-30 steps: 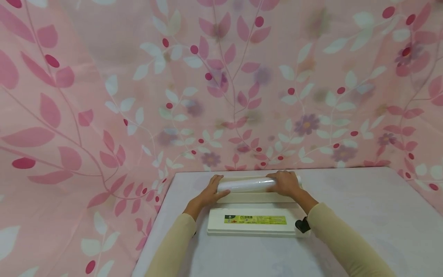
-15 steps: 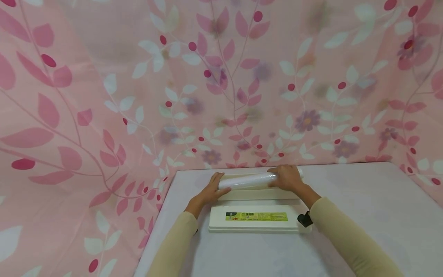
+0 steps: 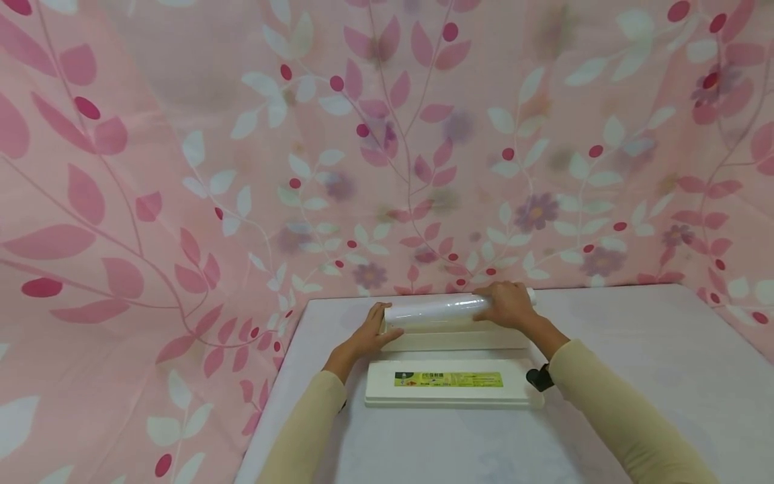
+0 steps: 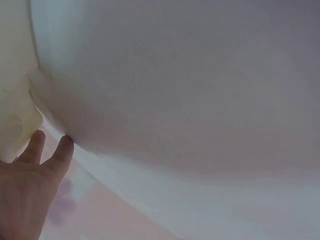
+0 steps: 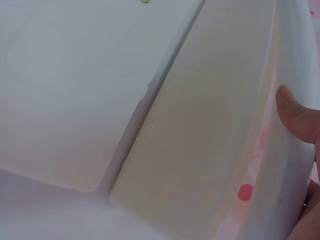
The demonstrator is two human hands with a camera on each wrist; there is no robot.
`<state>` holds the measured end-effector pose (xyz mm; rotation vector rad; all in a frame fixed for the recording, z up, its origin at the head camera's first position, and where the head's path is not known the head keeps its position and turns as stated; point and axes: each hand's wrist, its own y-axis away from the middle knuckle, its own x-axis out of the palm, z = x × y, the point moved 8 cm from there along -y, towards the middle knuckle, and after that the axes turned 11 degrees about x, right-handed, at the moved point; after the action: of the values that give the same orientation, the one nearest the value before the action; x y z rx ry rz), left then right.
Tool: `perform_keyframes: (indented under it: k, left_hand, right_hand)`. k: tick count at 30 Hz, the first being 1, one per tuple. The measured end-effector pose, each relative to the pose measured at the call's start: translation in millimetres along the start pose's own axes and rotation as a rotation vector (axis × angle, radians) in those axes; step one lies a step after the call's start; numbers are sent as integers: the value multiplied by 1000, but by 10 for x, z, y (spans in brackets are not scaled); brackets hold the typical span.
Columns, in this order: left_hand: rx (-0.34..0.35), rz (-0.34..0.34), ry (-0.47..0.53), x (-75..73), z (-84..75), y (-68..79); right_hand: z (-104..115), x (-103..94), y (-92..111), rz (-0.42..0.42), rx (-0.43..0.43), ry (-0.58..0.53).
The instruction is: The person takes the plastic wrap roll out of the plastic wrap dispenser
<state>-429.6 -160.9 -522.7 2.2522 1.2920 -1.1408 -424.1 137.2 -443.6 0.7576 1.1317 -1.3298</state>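
My right hand (image 3: 506, 307) grips a clear-white roll of cling film (image 3: 432, 310) close to its right end. The roll slants over a long cream box (image 3: 453, 341), its right end raised higher than its left. In the right wrist view, the thumb (image 5: 295, 117) lies along the roll (image 5: 275, 195), beside the box wall (image 5: 190, 125). My left hand (image 3: 367, 335) holds the box's left end, thumb at the front and fingers at the back, right by the roll's left end. The left wrist view shows two of its fingertips at the box's edge.
A matching flat cream lid (image 3: 447, 402) with a yellow-green label (image 3: 449, 380) lies in front of the box. Both rest on a table with a white cloth (image 3: 635, 376). Pink floral fabric (image 3: 423, 168) hangs behind and at the sides.
My right hand has lifted the cling film roll up out of the box, shifting slightly right and back. The left hand stays at the box's left end; box and lid have barely moved.
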Motion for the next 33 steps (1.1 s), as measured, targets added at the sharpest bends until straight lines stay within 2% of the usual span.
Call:
perform_keyframes:
  k: [3,10,17,33]
  left_hand:
    - [12,-16,7,-1,2,-9]
    - [43,-27,12,-11,-16,-3]
    - [2,3,-7,2,15,4]
    - [-15,4,12,7,29,5]
  right_hand:
    - [-27,-20,5,-19,-2,0]
    - [-50,-5,19,-1,11,-21]
    - [-68,-38,60,-17,3,-11]
    - [-111,-163,62,-65,-13,-36]
